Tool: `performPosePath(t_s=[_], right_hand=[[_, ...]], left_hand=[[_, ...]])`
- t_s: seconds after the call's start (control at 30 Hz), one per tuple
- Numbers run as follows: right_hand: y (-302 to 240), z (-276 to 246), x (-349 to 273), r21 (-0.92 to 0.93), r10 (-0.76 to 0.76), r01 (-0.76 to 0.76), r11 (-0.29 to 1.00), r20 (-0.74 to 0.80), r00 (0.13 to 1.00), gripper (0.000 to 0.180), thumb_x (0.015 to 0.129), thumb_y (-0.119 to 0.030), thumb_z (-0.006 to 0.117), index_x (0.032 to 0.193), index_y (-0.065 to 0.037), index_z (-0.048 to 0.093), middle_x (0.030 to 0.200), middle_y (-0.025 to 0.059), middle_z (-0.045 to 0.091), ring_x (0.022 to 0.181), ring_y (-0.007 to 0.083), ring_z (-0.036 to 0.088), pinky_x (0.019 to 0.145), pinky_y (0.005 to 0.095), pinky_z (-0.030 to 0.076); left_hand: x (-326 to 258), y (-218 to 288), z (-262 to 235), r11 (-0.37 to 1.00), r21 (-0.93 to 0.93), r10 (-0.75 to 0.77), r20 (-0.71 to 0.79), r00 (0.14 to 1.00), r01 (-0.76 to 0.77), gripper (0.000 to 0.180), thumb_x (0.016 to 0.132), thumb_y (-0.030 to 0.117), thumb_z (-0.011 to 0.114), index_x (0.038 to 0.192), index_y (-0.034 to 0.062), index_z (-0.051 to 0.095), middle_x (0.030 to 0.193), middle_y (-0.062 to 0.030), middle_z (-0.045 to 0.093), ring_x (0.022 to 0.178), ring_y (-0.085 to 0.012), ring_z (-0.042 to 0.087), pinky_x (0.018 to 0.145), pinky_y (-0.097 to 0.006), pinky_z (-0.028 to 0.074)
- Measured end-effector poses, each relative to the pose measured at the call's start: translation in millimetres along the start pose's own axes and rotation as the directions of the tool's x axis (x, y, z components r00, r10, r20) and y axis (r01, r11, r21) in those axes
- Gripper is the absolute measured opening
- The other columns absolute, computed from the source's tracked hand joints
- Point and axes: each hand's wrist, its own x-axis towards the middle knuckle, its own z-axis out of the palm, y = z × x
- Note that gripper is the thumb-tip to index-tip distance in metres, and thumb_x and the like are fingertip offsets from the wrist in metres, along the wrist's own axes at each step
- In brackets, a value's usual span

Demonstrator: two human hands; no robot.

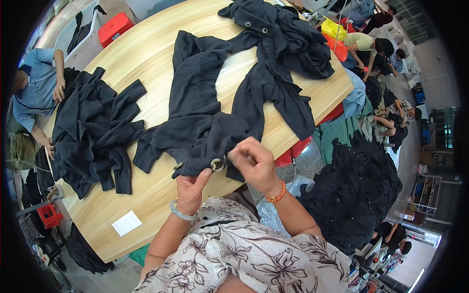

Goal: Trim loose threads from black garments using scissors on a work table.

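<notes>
A dark knit cardigan [200,134] lies bunched at the near side of the table. My left hand [190,191] is closed on its edge, thumb on top, just below a large pale-rimmed button [216,164]. To the right of that button, my right hand [255,163] is raised with its fingers curled in a pinch. Anything between those fingers is too small to make out. Another button [178,166] shows at the cardigan's left edge. More dark knit garments, one a buttoned cardigan [278,34], stretch toward the far right of the table.
The pale wooden table [156,93] carries a dark garment pile [93,132] at left, where a co-worker in blue [39,93] handles it. A white paper [126,223] lies near the front. A heap of dark clothes [351,190] fills the right side; a red stool [115,29] stands behind.
</notes>
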Motion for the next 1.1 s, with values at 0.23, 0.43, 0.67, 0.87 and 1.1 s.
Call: performPosePath(t_s=[0.23, 0.43, 0.67, 0.87, 1.1], right_hand=[[-8, 19, -2, 0.023, 0.054, -0.058, 0.998, 0.144, 0.988, 0.021, 0.075, -0.006, 0.078, 0.092, -0.001, 0.066, 0.091, 0.0031, 0.059, 0.072, 0.0049, 0.057, 0.058, 0.0190, 0.043], [4, 16, 3, 0.410, 0.333, -0.441, 0.798, 0.309, 0.891, 0.012, 0.088, -0.012, 0.070, 0.085, -0.001, 0.066, 0.075, -0.0018, 0.065, 0.068, 0.0019, 0.055, 0.061, 0.0188, 0.045], [3, 17, 4, 0.599, 0.478, -0.512, 0.616, 0.232, 0.847, 0.016, 0.093, -0.015, 0.064, 0.099, -0.001, 0.067, 0.074, 0.0008, 0.066, 0.046, -0.0008, 0.037, 0.041, 0.0170, 0.026], [-17, 18, -10, 0.094, 0.013, -0.021, 0.995, 0.089, 0.996, 0.028, 0.074, 0.001, 0.077, 0.101, -0.002, 0.069, 0.102, 0.0048, 0.062, 0.077, 0.0090, 0.061, 0.062, 0.0197, 0.048], [-24, 26, -15, -0.069, -0.077, 0.079, 0.994, 0.027, 0.997, 0.037, 0.067, 0.009, 0.072, 0.102, -0.003, 0.070, 0.101, 0.0083, 0.062, 0.080, 0.0194, 0.066, 0.065, 0.0272, 0.054]], left_hand=[[3, 1, -4, 0.996, -0.050, -0.066, 0.040, 0.997, 0.068, 0.021, 0.095, 0.007, 0.054, 0.109, -0.0031, 0.065, 0.108, -0.0071, 0.067, 0.097, -0.0120, 0.061, 0.088, -0.028, 0.046], [0, 8, -4, 0.978, -0.142, -0.151, 0.031, 0.988, 0.154, 0.022, 0.096, 0.011, 0.053, 0.101, -0.0062, 0.066, 0.102, -0.0116, 0.068, 0.095, -0.0181, 0.065, 0.087, -0.035, 0.051], [2, 21, 0, 0.889, -0.359, -0.259, 0.123, 0.958, 0.286, 0.029, 0.099, 0.018, 0.047, 0.108, -0.0042, 0.063, 0.108, -0.0130, 0.067, 0.099, -0.0245, 0.065, 0.090, -0.042, 0.053], [1, 14, -6, 0.797, -0.530, -0.257, 0.134, 0.957, 0.289, 0.029, 0.100, 0.020, 0.045, 0.113, 0.0005, 0.062, 0.110, -0.0125, 0.067, 0.104, -0.0255, 0.064, 0.095, -0.043, 0.050], [-1, 13, -3, 0.867, -0.429, -0.221, 0.122, 0.968, 0.252, 0.027, 0.098, 0.019, 0.046, 0.114, 0.0027, 0.061, 0.113, -0.0110, 0.066, 0.105, -0.0238, 0.062, 0.096, -0.043, 0.047]])
